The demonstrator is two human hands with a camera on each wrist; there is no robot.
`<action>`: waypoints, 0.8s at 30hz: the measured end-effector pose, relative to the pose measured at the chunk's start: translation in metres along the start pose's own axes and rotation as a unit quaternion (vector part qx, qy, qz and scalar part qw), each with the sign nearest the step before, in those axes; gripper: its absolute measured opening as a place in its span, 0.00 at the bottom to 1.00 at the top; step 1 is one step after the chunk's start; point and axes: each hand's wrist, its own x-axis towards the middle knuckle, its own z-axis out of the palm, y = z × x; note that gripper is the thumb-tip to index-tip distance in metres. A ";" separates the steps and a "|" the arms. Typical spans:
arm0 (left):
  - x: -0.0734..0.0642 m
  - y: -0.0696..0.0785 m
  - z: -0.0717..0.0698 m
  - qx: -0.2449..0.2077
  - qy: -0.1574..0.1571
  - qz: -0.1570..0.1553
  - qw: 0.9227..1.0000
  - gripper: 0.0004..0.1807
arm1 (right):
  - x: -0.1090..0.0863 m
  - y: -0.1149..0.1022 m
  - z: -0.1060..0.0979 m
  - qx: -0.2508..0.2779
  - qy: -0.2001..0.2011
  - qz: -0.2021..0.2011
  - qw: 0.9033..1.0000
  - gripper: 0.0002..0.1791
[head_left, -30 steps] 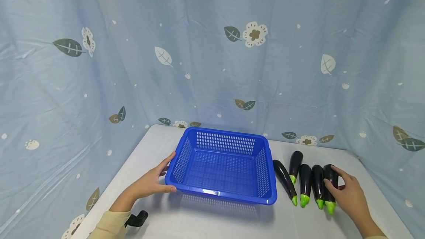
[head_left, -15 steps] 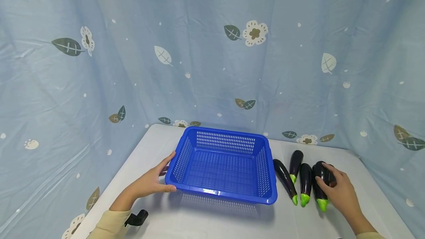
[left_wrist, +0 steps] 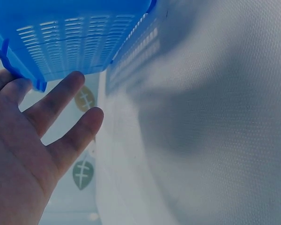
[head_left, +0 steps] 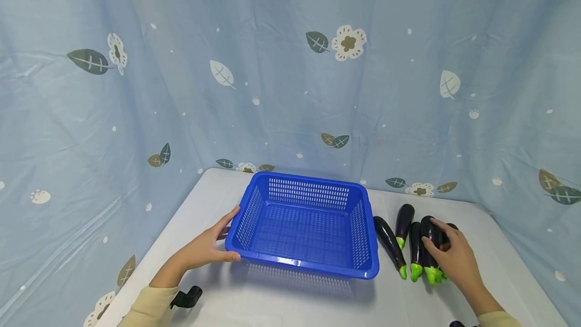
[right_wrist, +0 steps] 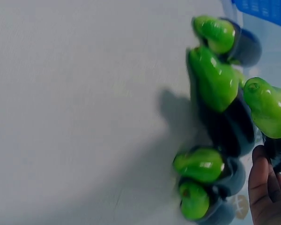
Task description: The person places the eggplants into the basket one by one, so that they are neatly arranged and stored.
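Note:
A dark purple eggplant (head_left: 427,246) with a green cap is in my right hand (head_left: 456,259), thumb on one side and fingers on the other. In the right wrist view its green cap (right_wrist: 270,110) hangs off the table, nearer than the other eggplants. Several eggplants lie behind and around it, among them a slanted eggplant (head_left: 389,246) beside the basket and another eggplant (head_left: 404,221) behind. My left hand (head_left: 206,250) holds the left front corner of a blue plastic basket (head_left: 301,263), thumb at the front rim. In the left wrist view two fingers (left_wrist: 75,140) stretch out below the rim.
A white table (head_left: 272,307) carries everything, with a blue patterned curtain (head_left: 290,90) around its back and sides. A small black object (head_left: 187,297) is by the left sleeve. Part of a dark thing (head_left: 456,324) shows at the bottom edge near the right sleeve.
My right hand has lifted the rightmost eggplant and carried it left across the neighbouring eggplants. The left hand and basket have stayed in place.

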 end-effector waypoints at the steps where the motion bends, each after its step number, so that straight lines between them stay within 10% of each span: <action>1: 0.000 0.000 0.000 0.001 0.000 -0.001 1.000 0.64 | 0.000 -0.002 0.001 0.001 0.001 -0.002 1.000 0.34; 24: -0.001 0.001 -0.001 -0.015 -0.005 -0.018 1.000 0.64 | 0.007 -0.044 0.010 0.021 0.002 -0.052 0.998 0.32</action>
